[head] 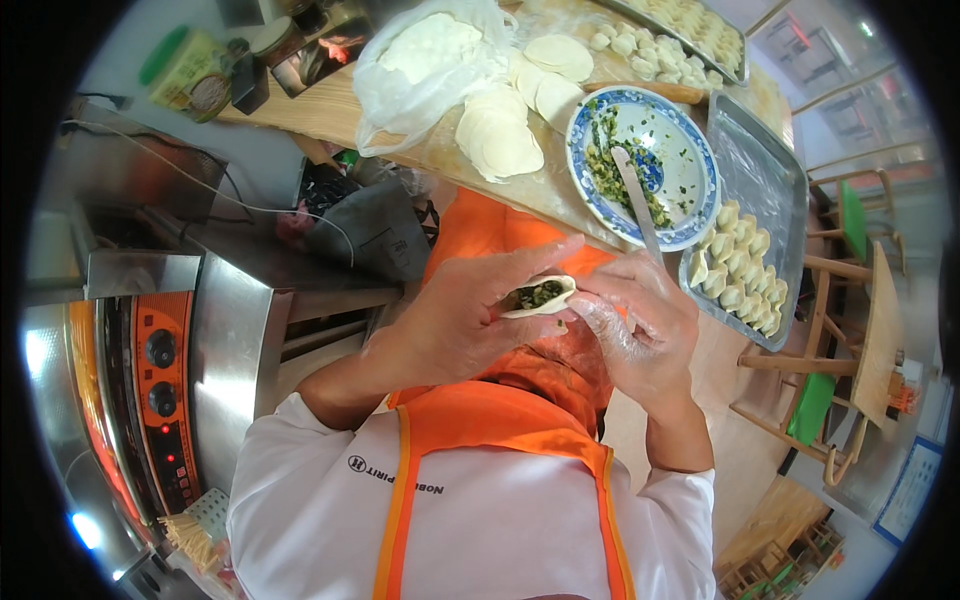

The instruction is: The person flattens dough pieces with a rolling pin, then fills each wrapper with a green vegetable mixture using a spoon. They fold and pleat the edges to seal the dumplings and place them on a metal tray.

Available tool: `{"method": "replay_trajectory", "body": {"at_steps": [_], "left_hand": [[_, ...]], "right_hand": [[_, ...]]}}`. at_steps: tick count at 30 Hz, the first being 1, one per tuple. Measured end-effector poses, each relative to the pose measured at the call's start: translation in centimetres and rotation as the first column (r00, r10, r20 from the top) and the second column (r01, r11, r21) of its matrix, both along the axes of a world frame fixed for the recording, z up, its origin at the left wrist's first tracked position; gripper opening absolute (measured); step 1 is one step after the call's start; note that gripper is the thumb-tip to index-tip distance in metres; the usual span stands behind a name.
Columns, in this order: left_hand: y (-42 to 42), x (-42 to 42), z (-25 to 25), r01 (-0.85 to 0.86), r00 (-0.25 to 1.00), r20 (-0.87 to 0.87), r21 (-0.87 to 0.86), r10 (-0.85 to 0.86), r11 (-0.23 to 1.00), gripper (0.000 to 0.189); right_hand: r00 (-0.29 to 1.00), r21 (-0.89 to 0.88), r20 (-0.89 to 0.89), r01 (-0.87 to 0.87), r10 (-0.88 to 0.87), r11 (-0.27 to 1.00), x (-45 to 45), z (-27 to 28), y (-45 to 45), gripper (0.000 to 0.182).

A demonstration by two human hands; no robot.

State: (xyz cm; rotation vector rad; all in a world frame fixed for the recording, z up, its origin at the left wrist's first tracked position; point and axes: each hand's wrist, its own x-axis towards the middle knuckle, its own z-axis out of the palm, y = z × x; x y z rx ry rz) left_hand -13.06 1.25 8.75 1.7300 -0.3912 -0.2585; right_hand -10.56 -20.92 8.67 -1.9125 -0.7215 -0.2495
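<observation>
Between my hands, in front of the orange apron, is a folded dumpling wrapper [556,306] with dark green filling showing in its open side. My left hand [457,307] cups one end with the fingers and thumb around it. The floury fingertips of my right hand [637,322] pinch its other end. Just beyond my right hand stands a blue-and-white bowl [705,157] of chopped green filling, a metal spatula [634,187] leaning in it. Round dough wrappers [499,139] lie stacked on the floured board. Finished dumplings [739,262] sit in rows on a metal tray [765,161] at the right.
A rolling pin [660,91] lies behind the bowl, near small dough pieces [652,56] and another tray of dumplings [694,30]. A plastic bag of flour [427,60] is at the back left. A steel appliance [232,322] stands left; wooden chairs [817,360] stand right.
</observation>
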Motion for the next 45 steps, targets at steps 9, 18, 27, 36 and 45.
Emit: {"method": "replay_trajectory", "body": {"at_steps": [9,18,27,36,45], "left_hand": [[-0.5,-0.2,-1.0,0.092,0.953,0.300,-0.178,-0.035,0.980,0.085],[-3.9,1.4,-3.2,0.222,0.852,0.522,-0.422,0.036,0.879,0.064],[-4.1,1.2,-4.2,0.101,0.830,0.547,-0.333,0.105,0.937,0.053],[-2.9,0.9,-3.4,-0.047,0.922,0.370,-0.188,0.115,0.981,0.040],[-2.0,1.0,-1.3,-0.050,0.935,-0.322,-0.533,-0.149,0.844,0.054]], "right_hand": [[0.987,0.093,0.153,-0.060,0.046,0.994,-1.0,1.2,0.2,0.020],[0.969,0.003,0.237,0.076,-0.074,0.997,-2.6,-0.7,0.0,0.018],[0.960,0.029,0.251,0.119,-0.123,0.992,-1.8,-1.3,0.3,0.015],[0.973,-0.102,0.205,0.131,-0.108,0.986,-0.6,0.7,1.0,0.016],[0.999,0.092,-0.047,-0.023,0.027,0.996,0.9,1.2,2.3,0.016]]}}
